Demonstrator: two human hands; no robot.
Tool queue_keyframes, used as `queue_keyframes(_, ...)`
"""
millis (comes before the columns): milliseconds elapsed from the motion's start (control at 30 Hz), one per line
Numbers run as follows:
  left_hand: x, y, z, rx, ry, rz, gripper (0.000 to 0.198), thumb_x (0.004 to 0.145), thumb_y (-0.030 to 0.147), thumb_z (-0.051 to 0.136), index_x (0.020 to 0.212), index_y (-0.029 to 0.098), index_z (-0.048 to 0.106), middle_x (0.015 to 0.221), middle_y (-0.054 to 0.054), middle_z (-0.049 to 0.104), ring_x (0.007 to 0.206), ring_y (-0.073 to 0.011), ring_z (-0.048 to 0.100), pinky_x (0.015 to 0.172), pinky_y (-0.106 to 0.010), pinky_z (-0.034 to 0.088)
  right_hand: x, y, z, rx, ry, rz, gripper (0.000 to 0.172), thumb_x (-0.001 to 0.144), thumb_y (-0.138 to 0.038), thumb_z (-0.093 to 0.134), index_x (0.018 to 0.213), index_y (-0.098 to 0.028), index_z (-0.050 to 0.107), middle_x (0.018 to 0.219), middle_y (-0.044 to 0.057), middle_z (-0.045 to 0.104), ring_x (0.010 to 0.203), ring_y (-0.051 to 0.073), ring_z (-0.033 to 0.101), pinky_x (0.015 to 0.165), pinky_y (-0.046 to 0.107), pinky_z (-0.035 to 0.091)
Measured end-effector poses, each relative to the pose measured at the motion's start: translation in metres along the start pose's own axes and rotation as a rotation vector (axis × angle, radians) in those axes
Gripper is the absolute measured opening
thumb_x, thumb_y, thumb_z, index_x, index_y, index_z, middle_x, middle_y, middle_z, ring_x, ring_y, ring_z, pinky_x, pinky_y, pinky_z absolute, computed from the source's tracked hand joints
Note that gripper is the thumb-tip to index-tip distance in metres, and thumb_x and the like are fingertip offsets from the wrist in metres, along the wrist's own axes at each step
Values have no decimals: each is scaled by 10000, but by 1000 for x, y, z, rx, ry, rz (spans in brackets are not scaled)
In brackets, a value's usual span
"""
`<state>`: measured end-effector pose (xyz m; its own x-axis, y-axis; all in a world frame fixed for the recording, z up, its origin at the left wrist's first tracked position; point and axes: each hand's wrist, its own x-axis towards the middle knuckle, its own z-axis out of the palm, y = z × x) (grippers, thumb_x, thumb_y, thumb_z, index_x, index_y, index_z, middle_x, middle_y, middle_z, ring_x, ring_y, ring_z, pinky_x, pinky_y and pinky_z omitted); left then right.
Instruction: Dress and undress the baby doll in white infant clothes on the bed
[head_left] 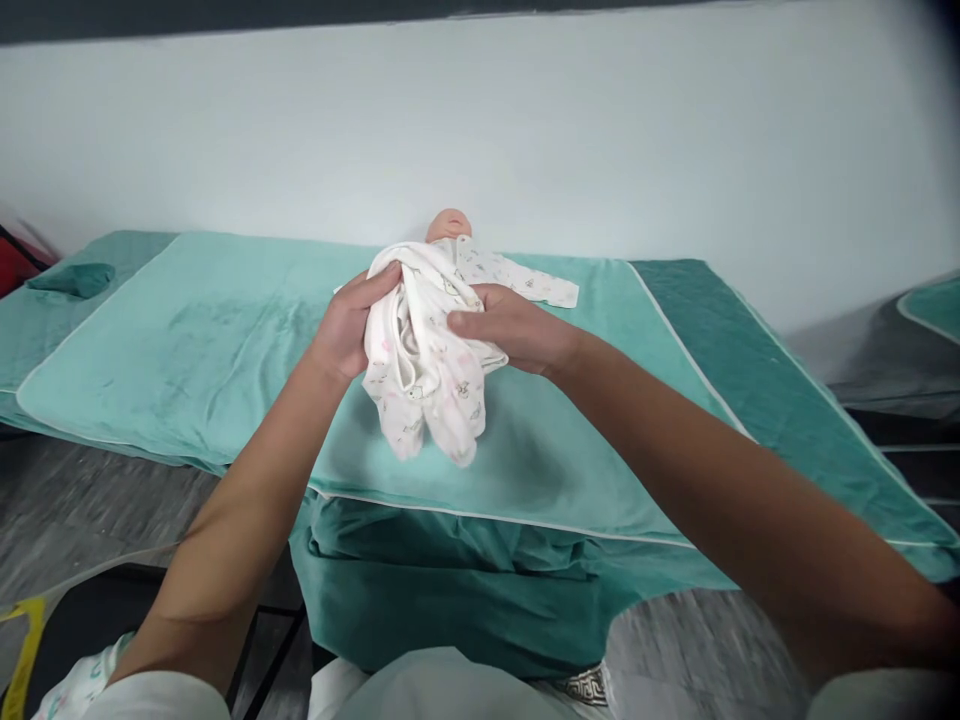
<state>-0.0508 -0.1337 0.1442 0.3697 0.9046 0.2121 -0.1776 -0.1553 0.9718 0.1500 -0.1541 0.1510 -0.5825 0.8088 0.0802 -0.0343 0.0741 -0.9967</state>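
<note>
Bunched white footed baby pants [450, 390] with a small print hang between my two hands above the bed. My left hand [352, 320] grips the cloth at its left side, thumb on top. On the other side, my right hand [517, 330] pinches the gathered fabric, thumb in front. The two footed ends dangle toward me. Behind the pants a baby doll [450, 224] lies on the bed, its head toward the wall. It wears a white printed top [517, 275], with one sleeve stretched out to the right. The pants and my hands hide most of the doll's body.
A green cover [225, 320] with white piping lies over the bed, and its cloth drapes down the near side. A white wall [480, 120] rises behind. At the lower left are a black chair [105, 610] and printed white cloth [82, 685].
</note>
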Motion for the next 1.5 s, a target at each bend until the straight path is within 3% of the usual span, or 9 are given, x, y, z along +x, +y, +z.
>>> queue_keyframes(67, -3, 1, 0, 22, -49, -53, 610, 838, 791, 607, 985, 204, 688, 545, -5, 616, 564, -220, 689, 551, -344, 570, 0, -2, 1, -9, -26, 4, 571, 674, -679, 877, 939, -192, 739, 871, 65, 763, 777, 233, 718, 676, 352, 581)
queue_keyframes(200, -8, 3, -2, 91, -89, -104, 620, 824, 819, 601, 978, 220, 654, 502, 25, 554, 424, -163, 563, 499, -326, 504, 2, -5, 7, -4, 205, -89, 539, 763, -744, 773, 915, -232, 701, 845, 43, 744, 796, 229, 708, 701, 359, 579)
queue_keyframes(433, -8, 12, -1, 585, -345, -133, 503, 627, 511, 903, 985, 202, 730, 941, -33, 748, 849, -235, 701, 752, -342, 571, 12, 4, 9, -86, 393, -149, 590, 759, -846, 687, 869, -272, 614, 672, 5, 613, 710, 218, 630, 628, 361, 530)
queue_keyframes(600, -12, 14, 4, 459, -246, -92, 314, 705, 416, 847, 883, 192, 719, 923, -34, 744, 884, -238, 703, 790, -343, 573, 13, 9, 7, -96, 429, -168, 547, 789, -802, 698, 823, -266, 593, 674, -2, 598, 716, 202, 616, 650, 352, 527)
queue_keyframes(900, -5, -7, -15, 161, 28, -33, 332, 720, 418, 839, 945, 211, 709, 833, -22, 755, 762, -215, 709, 688, -320, 559, 0, 16, 2, -22, 386, -74, 524, 755, -726, 786, 883, -226, 696, 823, 21, 703, 780, 188, 648, 685, 317, 532)
queue_keyframes(1100, 0, 17, -9, 290, -173, 24, 532, 642, 411, 932, 1067, 204, 689, 1028, -49, 743, 942, -223, 716, 777, -299, 566, 4, 14, 6, -134, 427, -153, 412, 819, -615, 780, 841, -211, 700, 794, -6, 658, 766, 157, 599, 692, 289, 485)
queue_keyframes(1267, -3, 32, 5, 359, -148, 4, 341, 787, 456, 838, 898, 185, 665, 718, 3, 640, 679, -146, 638, 616, -256, 495, 9, 9, 7, -187, 461, -256, 402, 844, -579, 774, 776, -198, 667, 780, -18, 601, 762, 132, 560, 678, 264, 445)
queue_keyframes(1367, -7, 35, 5, 406, -268, -124, 300, 810, 416, 821, 779, 174, 646, 584, 20, 553, 550, -117, 553, 534, -248, 436, 5, 4, 1, -218, 453, -272, 479, 822, -643, 777, 736, -192, 640, 738, -19, 567, 725, 126, 545, 639, 257, 421)
queue_keyframes(1500, -6, 30, 2, 291, -171, -72, 204, 835, 342, 768, 804, 178, 651, 637, 14, 584, 590, -123, 592, 561, -244, 471, -5, -2, -6, -221, 278, -150, 510, 792, -701, 775, 821, -197, 701, 723, -12, 613, 712, 147, 590, 624, 266, 435)
